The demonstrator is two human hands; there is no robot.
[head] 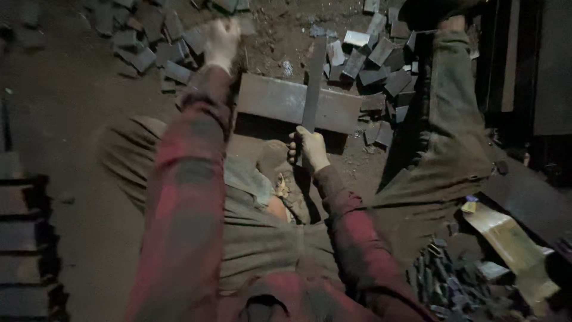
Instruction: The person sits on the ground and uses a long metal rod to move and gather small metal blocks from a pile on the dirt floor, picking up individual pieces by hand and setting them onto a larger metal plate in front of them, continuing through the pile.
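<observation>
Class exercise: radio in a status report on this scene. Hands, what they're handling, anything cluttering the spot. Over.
Right hand gripping long flat blade, upright over metal slab. Left hand reaching into left pile of small grey blocks. More blocks heaped right of slab.

Around you, a dim workshop floor of packed dirt [71, 107], dark metal offcuts heaped [381, 59] ahead, stacked slabs [24, 238] at left, a yellowish board [506, 238] at right, low, patchy light.

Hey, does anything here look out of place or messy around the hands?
Small grey metal blocks lie scattered loose on the dirt floor, unstacked. Right hand grips a long flat bar; left hand reaches the other heap.
</observation>
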